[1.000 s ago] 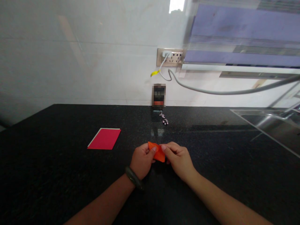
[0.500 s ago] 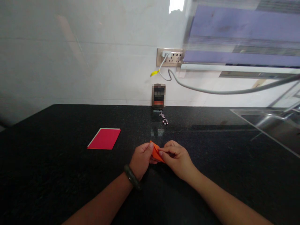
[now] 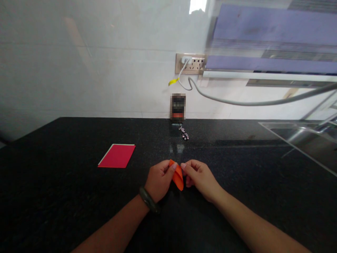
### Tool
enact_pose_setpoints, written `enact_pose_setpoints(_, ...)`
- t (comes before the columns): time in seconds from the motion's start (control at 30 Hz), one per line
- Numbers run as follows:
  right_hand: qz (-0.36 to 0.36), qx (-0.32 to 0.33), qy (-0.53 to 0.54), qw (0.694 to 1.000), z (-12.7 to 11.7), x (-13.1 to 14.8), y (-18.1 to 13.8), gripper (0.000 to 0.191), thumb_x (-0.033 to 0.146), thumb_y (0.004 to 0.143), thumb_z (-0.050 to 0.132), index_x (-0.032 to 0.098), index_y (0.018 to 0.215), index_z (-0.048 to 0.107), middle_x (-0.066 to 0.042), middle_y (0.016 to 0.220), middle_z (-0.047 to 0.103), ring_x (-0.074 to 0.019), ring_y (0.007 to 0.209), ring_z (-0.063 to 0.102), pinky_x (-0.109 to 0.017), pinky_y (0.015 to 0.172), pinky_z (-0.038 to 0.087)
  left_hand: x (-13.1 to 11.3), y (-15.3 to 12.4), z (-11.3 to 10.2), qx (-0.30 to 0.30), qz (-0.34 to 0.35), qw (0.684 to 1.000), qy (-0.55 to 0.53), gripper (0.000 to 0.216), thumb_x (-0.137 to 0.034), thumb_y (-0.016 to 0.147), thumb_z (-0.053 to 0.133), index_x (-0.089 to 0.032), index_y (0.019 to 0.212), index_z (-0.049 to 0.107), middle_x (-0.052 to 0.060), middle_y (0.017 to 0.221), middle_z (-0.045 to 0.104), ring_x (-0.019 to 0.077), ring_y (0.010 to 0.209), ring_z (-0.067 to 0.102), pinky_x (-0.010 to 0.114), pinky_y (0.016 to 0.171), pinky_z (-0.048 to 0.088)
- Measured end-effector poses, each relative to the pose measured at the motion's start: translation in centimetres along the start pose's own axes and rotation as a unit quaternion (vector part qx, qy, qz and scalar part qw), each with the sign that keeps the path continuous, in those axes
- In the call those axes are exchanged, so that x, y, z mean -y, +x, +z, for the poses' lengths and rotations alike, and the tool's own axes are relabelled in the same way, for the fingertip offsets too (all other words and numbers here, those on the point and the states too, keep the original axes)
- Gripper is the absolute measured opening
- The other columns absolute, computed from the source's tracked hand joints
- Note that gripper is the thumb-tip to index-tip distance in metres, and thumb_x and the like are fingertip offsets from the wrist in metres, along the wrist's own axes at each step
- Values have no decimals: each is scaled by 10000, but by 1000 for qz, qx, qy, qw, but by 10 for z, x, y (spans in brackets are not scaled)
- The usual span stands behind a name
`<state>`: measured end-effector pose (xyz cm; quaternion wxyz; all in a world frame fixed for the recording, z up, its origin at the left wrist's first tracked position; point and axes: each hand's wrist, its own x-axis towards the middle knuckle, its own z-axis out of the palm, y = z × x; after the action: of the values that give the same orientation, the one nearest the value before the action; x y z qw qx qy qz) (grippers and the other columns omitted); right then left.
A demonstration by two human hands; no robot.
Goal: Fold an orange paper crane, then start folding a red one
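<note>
Orange paper (image 3: pixel 178 178), folded into a small, narrow shape, is between the two hands, above the dark counter (image 3: pixel 65 207). The left hand (image 3: pixel 160 179) holds it, thumb laid across its upper part and the other fingers mostly hidden behind, so that grip is narrow and closed on the paper. The paper slants from its upper tip at the left thumb down to a lower tip nearer the right hand (image 3: pixel 201 179). The right hand's thumb and forefinger are drawn close together at the paper's upper right edge; whether they pinch it or merely sit just beside it, I cannot tell. Just behind the left grip, a dark bracelet (image 3: pixel 149 200) circles the wrist.

Left of the grip and a little beyond it, a red sheet (image 3: pixel 117 156) lies flat, with a white edge showing underneath. Straight beyond the grip, a blurred-out dark object (image 3: pixel 178 106) stands upright by the wall (image 3: pixel 105 80), a patterned strap (image 3: pixel 184 134) trailing from its foot toward the hands. Well to the right of the grip is a metal sink (image 3: pixel 314 147).
</note>
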<state>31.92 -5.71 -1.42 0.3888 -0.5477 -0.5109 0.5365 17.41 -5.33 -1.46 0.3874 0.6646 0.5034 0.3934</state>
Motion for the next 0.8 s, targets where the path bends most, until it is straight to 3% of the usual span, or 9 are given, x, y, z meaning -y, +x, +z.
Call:
enact_pose_setpoints(0.13, 30, 46, -25, 998, 2, -1, -1, 294, 402, 727, 552, 163, 575, 472, 51, 425, 466, -56, 357, 405, -173, 371, 344, -2, -1, -1, 3, 14, 1000, 10, 290, -361, 827, 413, -155, 733, 595, -4, 624, 588, 119, 580, 536, 220, 546, 401)
enact_pose_setpoints(0.5, -24, 19, -82, 996, 5, 1, -2, 295, 310, 778, 466, 152, 529, 471, 50, 405, 429, -47, 373, 360, -166, 376, 278, 2, 0, 1, 5, -1, 1000, -30, 231, -337, 800, 459, -157, 874, 583, 28, 743, 652, 141, 648, 601, 232, 586, 448)
enact_pose_setpoints(0.8, -5, 60, -45, 997, 6, -2, -3, 274, 351, 734, 543, 167, 556, 443, 63, 417, 431, -46, 356, 369, -158, 354, 280, 3, 1, -1, -6, -9, 1000, 11, 248, -360, 788, 468, -157, 682, 565, 14, 614, 625, 135, 555, 572, 226, 511, 414)
